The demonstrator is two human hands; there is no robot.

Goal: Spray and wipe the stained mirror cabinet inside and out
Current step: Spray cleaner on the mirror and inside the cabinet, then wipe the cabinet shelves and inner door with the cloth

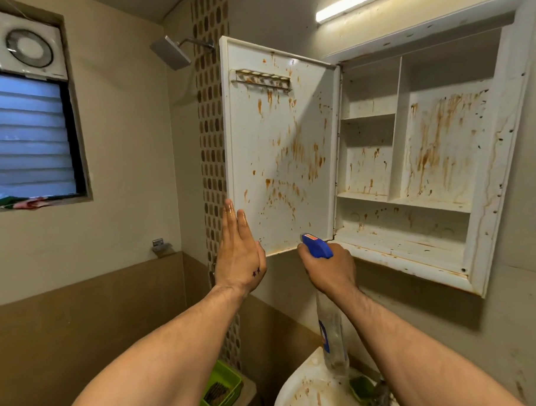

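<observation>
Both hands are raised before the open mirror cabinet (489,169). Left hand (240,253) is flat, fingers straight and together, its fingertips (229,209) at the lower outer corner of the swung-open cabinet door (278,148); whether they press the edge or just hover beside it cannot be told. Right hand (328,267) is wrapped around the neck of a clear spray bottle (331,337), with the blue trigger head (317,246) poking above the fist, just below the door's bottom edge near the hinge side. The bottle body hangs down over a stained white washbasin (301,394). Rust-orange streaks run down the door's inner face and the cabinet's back panels and shelves. Open wall lies left of the door, up to a louvred window (27,140). A green basket (222,385) sits low between the forearms.
</observation>
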